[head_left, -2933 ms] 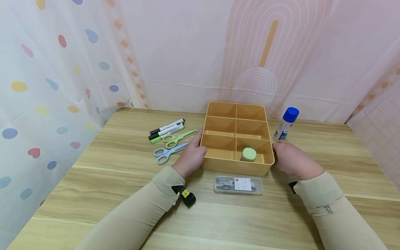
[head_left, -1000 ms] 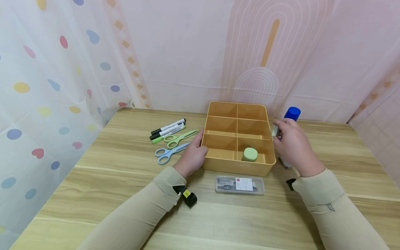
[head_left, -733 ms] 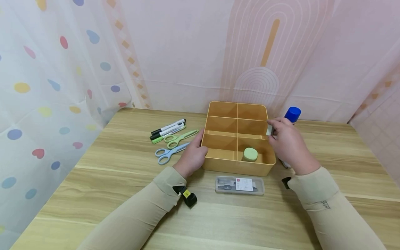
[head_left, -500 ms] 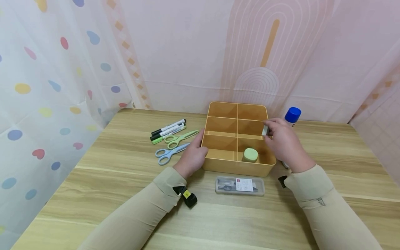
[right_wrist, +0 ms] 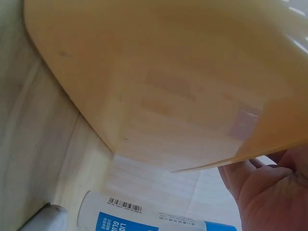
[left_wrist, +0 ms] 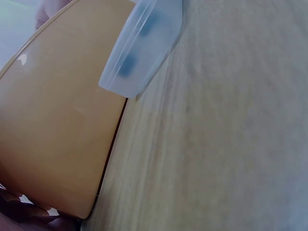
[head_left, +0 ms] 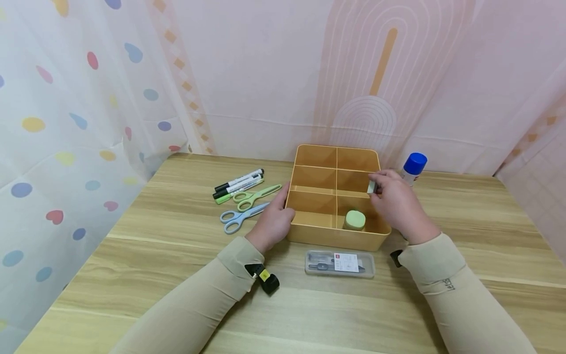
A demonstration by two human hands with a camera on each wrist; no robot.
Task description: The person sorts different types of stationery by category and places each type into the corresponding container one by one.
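An orange organizer box (head_left: pixel 338 238) with several compartments stands on the table. My left hand (head_left: pixel 271 222) grips its left side, thumb at the rim. My right hand (head_left: pixel 396 202) pinches a small whitish block (head_left: pixel 371 187) over the right middle compartment. A round light green object (head_left: pixel 354 220) sits in the front right compartment. In the right wrist view my right hand (right_wrist: pixel 276 192) reaches over the rim of the box (right_wrist: pixel 168 86), and the block is hidden there. The left wrist view shows the box wall (left_wrist: pixel 57 106), with fingers (left_wrist: pixel 29 211) at its lower corner.
Left of the box lie several markers (head_left: pixel 239 183), green scissors (head_left: pixel 247 198) and blue scissors (head_left: pixel 236 220). A clear compass case (head_left: pixel 339 264) lies in front of the box. The blue-capped glue bottle (head_left: pixel 414 164) stands behind my right hand, and a grey-white object (right_wrist: pixel 48 219) lies near it.
My right hand has moved left from beside the box to over its right middle compartment, carrying the whitish block. My left hand has stayed on the box's left side.
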